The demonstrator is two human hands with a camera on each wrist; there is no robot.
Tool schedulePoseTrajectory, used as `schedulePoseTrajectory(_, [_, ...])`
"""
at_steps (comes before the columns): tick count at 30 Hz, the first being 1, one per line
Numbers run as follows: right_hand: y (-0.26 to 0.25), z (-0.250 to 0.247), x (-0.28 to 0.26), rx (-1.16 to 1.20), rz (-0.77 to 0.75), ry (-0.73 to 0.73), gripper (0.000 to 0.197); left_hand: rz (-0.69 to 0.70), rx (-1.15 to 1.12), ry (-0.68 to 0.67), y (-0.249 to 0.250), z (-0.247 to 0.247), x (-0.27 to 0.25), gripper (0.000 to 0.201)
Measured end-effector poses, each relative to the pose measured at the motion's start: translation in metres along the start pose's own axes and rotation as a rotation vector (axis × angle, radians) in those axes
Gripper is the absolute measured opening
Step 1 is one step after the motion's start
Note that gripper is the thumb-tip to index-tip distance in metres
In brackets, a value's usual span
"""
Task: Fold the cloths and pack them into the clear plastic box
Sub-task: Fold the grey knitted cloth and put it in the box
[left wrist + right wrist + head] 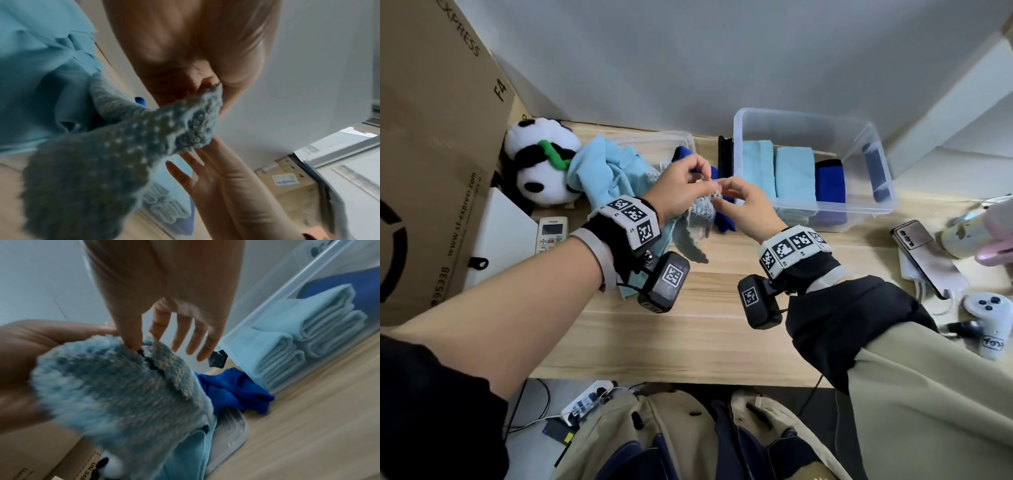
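Note:
A fuzzy grey-blue cloth (700, 212) hangs above the wooden table between both hands. My left hand (690, 183) pinches its top edge, seen close in the left wrist view (205, 81). My right hand (739, 202) pinches the same edge with thumb and forefinger (139, 344), its other fingers spread straight. The clear plastic box (804, 114) stands just right of the hands and holds folded light blue cloths (794, 171) and a folded dark blue one (830, 185). A crumpled light blue cloth (606, 171) and a loose dark blue cloth (724, 221) lie under and behind the hands.
A panda plush (541, 161) and a big cardboard box (431, 154) stand at the left, with a remote (551, 233) in front. A clear lid (664, 140) lies under the cloth pile. A phone (921, 253) and a game controller (989, 318) lie at the right.

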State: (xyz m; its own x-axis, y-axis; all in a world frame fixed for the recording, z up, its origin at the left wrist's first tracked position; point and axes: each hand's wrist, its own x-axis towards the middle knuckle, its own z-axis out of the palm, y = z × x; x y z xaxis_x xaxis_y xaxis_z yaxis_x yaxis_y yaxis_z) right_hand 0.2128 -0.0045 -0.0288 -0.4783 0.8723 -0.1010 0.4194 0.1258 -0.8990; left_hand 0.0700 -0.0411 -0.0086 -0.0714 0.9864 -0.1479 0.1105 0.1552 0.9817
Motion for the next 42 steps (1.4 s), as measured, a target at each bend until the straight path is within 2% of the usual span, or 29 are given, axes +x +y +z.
schedulePoseTrajectory(2, [-0.001,-0.005,-0.011,-0.009,0.001,0.056,0.008,0.049,-0.012,-0.045,0.010,0.011,-0.005,0.027])
schedulePoseTrajectory(5, [0.005,-0.015,-0.025,-0.024,0.067,0.192,0.017,0.101,-0.012,-0.102,0.021,0.030,-0.008,0.024])
schedulePoseTrajectory(7, [0.014,-0.026,-0.035,0.003,0.130,0.245,0.021,0.107,-0.001,-0.126,0.026,0.042,-0.010,0.021])
schedulePoseTrajectory(11, [0.034,-0.055,-0.056,0.025,0.189,0.328,0.013,0.097,0.050,-0.134,0.024,0.059,-0.010,0.023])
schedulePoseTrajectory(15, [0.048,-0.090,-0.079,0.021,0.212,0.411,0.022,-0.011,0.117,-0.191,0.014,0.073,-0.014,0.027])
schedulePoseTrajectory(17, [0.050,-0.106,-0.086,0.042,0.237,0.404,0.026,-0.091,0.162,-0.275,0.009,0.081,-0.016,0.035])
schedulePoseTrajectory(20, [0.048,-0.127,-0.092,0.093,0.260,0.413,0.028,-0.244,0.370,-0.457,0.001,0.092,-0.017,0.045])
schedulePoseTrajectory(21, [0.048,-0.134,-0.093,0.109,0.260,0.444,0.027,-0.296,0.424,-0.518,-0.002,0.096,-0.018,0.039])
schedulePoseTrajectory(23, [0.051,-0.147,-0.095,0.157,0.264,0.518,0.023,-0.344,0.484,-0.600,-0.009,0.099,-0.020,0.009])
schedulePoseTrajectory(24, [0.053,-0.153,-0.096,0.183,0.272,0.552,0.021,-0.339,0.497,-0.604,-0.014,0.101,-0.019,0.017])
schedulePoseTrajectory(26, [0.057,-0.163,-0.097,0.230,0.298,0.603,0.019,-0.338,0.461,-0.518,-0.019,0.103,-0.017,0.018])
schedulePoseTrajectory(30, [0.061,-0.173,-0.100,0.251,0.292,0.629,0.009,-0.247,0.405,-0.148,-0.021,0.107,-0.005,0.009])
schedulePoseTrajectory(32, [0.066,-0.176,-0.101,0.250,0.279,0.641,0.011,-0.208,0.340,-0.031,-0.020,0.104,0.000,0.010])
schedulePoseTrajectory(37, [0.086,-0.183,-0.101,0.120,0.352,0.694,0.017,-0.173,0.128,0.118,-0.016,0.091,0.004,0.018])
schedulePoseTrajectory(39, [0.088,-0.184,-0.100,0.024,0.390,0.689,0.032,-0.186,0.127,0.177,-0.014,0.086,0.005,0.024])
schedulePoseTrajectory(42, [0.088,-0.186,-0.098,0.053,0.437,0.687,0.034,-0.209,0.032,0.285,-0.011,0.083,0.008,0.029])
